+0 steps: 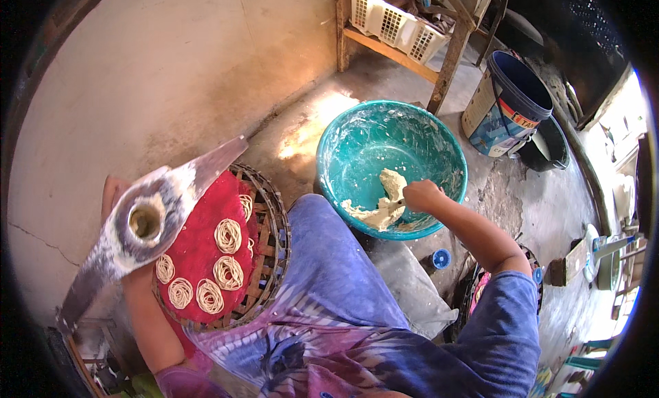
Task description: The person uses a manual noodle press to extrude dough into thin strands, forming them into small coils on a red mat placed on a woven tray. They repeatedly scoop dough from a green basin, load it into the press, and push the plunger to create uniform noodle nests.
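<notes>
My right hand (422, 196) reaches into a wide teal basin (453, 134) and is closed at a lump of pale, soft dough (393, 184). More dough lies smeared along the near side of the basin. At the left, a two-armed press (180, 185) with a round, dough-crusted opening stands close to me. Behind it shows part of my left hand (115, 190); its fingers are hidden. Beside the press, a round woven basket (280, 250) lined with red cloth (199, 250) rests by my left thigh. Several coiled nests of dough strands (228, 236) lie on the cloth.
A tall bucket (501, 113) stands beyond the basin at the right, with a dark tub (546, 147) next to it. At the back, a white plastic crate (391, 22) sits on a wooden rack (391, 51). A blue round piece (441, 259) lies near the basin.
</notes>
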### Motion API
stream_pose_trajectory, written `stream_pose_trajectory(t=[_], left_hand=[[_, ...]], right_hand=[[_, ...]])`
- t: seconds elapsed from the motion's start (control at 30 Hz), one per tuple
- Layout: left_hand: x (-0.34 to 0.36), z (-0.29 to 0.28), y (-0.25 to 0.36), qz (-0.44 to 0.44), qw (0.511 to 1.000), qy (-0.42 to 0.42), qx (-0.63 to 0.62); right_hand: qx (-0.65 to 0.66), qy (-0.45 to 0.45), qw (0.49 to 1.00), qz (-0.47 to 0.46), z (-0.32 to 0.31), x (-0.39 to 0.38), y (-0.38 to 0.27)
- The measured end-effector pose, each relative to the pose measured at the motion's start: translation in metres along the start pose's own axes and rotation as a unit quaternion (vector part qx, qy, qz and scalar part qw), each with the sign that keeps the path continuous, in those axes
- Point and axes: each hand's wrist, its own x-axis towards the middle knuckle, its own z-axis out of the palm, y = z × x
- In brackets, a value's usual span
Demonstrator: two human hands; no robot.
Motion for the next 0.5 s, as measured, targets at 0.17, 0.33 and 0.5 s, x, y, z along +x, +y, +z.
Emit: stream_pose_trajectory(t=[0.17, 0.33, 0.5], left_hand=[[-0.018, -0.014, -0.005, -0.022, 0.997, -0.02, 0.076], [-0.023, -0.021, -0.01, 0.033, 0.989, -0.042, 0.135], [-0.022, -0.026, -0.005, 0.027, 0.992, -0.034, 0.119]], right_hand=[[0.127, -0.016, 0.992, 0.013, 0.005, 0.014, -0.029], [0.148, 0.065, 0.987, -0.02, -0.013, -0.015, -0.055], [0.027, 0.097, 0.994, -0.034, -0.006, -0.009, -0.075]])
